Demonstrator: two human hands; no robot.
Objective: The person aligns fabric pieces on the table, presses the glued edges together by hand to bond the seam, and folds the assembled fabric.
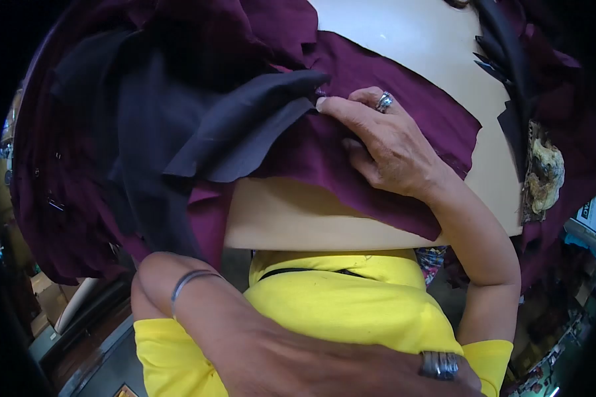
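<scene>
My right hand (391, 142) reaches over the maroon cloth (384, 86) on the table, a ring on one finger. Its fingers are closed in a pinch at the tip of a folded dark grey cloth (245, 126), which lies over the maroon one. Close to the camera, my left hand (338, 370) crosses in front of my yellow shirt, with a bracelet at the wrist and a ring on a finger. The bottom edge of the view hides most of its fingers, and no cloth shows at it.
The pale table (291, 208) curves along in front of my body. More maroon cloth (66, 192) hangs in layers over its left side. At the right edge stand dark cloth strips (516, 53) and a yellowish lump (546, 175) on a piece of cardboard.
</scene>
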